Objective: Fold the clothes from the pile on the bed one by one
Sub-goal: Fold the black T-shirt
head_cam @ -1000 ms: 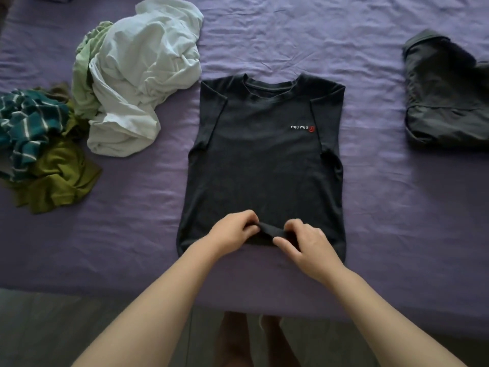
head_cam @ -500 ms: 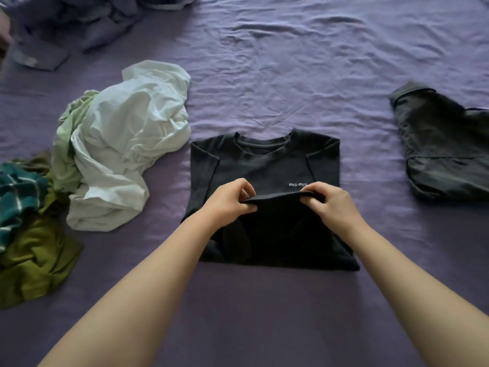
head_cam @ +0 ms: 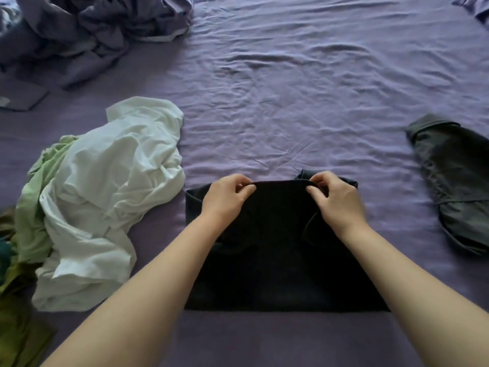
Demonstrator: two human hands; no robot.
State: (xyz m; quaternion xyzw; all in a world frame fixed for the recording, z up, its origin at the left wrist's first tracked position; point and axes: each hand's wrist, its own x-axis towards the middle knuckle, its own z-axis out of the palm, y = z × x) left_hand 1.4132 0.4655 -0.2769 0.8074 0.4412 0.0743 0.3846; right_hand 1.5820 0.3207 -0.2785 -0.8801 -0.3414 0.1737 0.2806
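Note:
A black T-shirt (head_cam: 280, 260) lies on the purple bed sheet (head_cam: 291, 102), folded in half with its bottom hem brought up over the collar. My left hand (head_cam: 227, 200) pinches the hem at its far left. My right hand (head_cam: 333, 202) pinches the same hem at its far right. The collar and the chest logo are hidden under the folded layer. The pile of unfolded clothes lies to the left: a white garment (head_cam: 105, 202) on top, a light green one (head_cam: 37, 202) beside it and an olive one (head_cam: 16, 327) at the left edge.
A folded dark grey garment (head_cam: 455, 186) lies at the right. A crumpled purple-grey duvet (head_cam: 87, 30) sits at the far left corner. Wrinkled sheet stretches beyond the shirt.
Both hands have carried the shirt's bottom hem away from me, from the near edge up to the collar. The logo and collar are now covered.

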